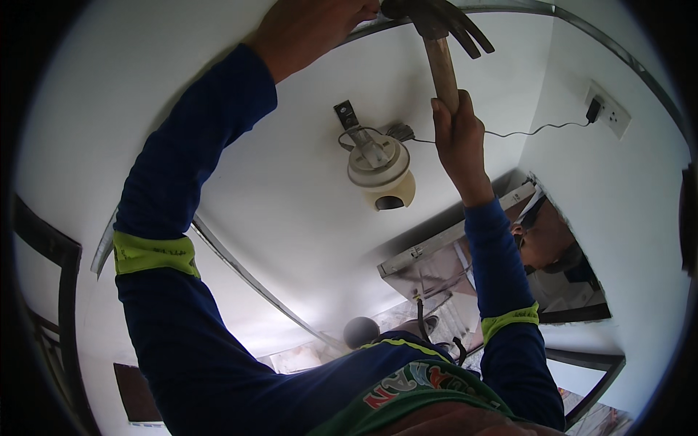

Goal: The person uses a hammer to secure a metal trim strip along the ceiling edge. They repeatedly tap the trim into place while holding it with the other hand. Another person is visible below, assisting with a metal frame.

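Observation:
My right hand [459, 142] is wrapped round the wooden handle of a claw hammer [442, 65], held up with its dark metal head at the top edge of the view. The claw points to the right. Close to the hammer's face is my left hand [313, 30], raised against the white surface. Its fingers are closed at the tips, and whatever they pinch is too small or hidden to make out. Both hands are at a thin metal channel [502, 8] that runs along the white surface and curves down to the right.
A cream round-bodied device [379, 163] hangs on a bracket, its cord running to a wall socket [609, 109]. Another metal strip [254, 280] crosses lower left. A pale box-like fixture [429, 261] juts out beside a dark rectangular panel showing part of a person [545, 236].

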A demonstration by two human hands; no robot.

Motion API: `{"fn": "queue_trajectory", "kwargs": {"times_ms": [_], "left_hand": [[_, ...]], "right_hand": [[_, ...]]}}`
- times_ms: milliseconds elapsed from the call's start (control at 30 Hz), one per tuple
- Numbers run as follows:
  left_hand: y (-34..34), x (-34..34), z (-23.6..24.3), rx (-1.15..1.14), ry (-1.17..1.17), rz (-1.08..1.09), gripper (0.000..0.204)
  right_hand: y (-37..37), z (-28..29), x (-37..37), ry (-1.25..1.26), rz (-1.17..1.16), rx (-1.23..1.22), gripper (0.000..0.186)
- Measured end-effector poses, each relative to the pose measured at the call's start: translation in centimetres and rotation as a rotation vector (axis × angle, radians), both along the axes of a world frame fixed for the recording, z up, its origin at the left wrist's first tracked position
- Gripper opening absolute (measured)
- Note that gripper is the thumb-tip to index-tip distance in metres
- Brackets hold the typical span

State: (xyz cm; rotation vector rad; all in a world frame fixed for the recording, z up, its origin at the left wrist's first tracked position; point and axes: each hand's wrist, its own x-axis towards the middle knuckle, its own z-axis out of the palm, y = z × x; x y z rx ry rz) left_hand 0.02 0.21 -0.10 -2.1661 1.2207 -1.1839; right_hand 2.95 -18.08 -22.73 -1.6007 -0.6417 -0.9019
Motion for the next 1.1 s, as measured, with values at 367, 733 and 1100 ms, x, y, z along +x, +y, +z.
{"fn": "queue_trajectory", "kwargs": {"times_ms": [367,733,1100], "left_hand": [[2.1,-5.5,-2.4,-0.125,-0.003,0.169,0.047],[3.5,-4.7,-6.2,0.018,-0.335,0.309,0.028],[3.1,-4.3,-6.3,0.023,-0.448,0.302,0.027]], "right_hand": [[-0.2,-0.2,0.3,0.003,-0.006,-0.048,0.027],[-1.3,0.1,0.0,0.001,0.006,-0.074,0.032],[0.2,-3.7,0.3,0.01,0.349,0.213,0.037]]}}
